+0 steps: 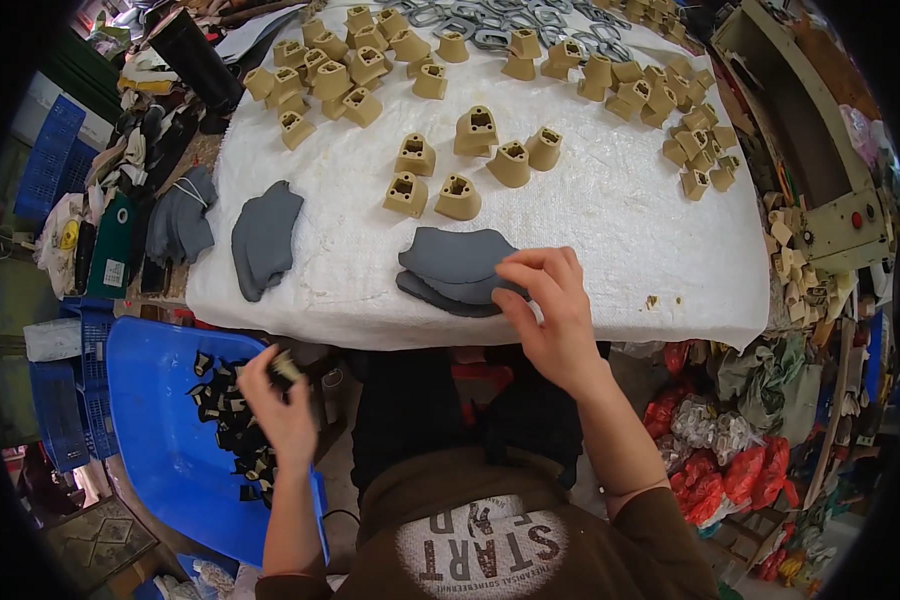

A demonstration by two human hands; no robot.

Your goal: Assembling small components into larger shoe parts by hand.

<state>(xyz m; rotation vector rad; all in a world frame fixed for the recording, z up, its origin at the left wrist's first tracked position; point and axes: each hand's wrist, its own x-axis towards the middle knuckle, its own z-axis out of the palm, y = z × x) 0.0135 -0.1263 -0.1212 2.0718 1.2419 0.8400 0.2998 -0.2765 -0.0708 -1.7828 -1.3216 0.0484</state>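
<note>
Blurred piece [286, 368] gripped in your left hand [279, 412]; grey stack [455, 257] at ten o'clock of your right hand [558, 325], can't tell if pinched.

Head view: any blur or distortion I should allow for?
In the head view, the left hand and the small piece in it look blurred, while the right hand and grey sheets look crisper; fisheye bends the white cloth's front edge, and the corners go black.

White cloth-covered tbl [350, 230]: tan blocks [406, 196] mid/far, dk-grey curved pcs [455, 253] nr front, grey loops [492, 38] far side.
</note>
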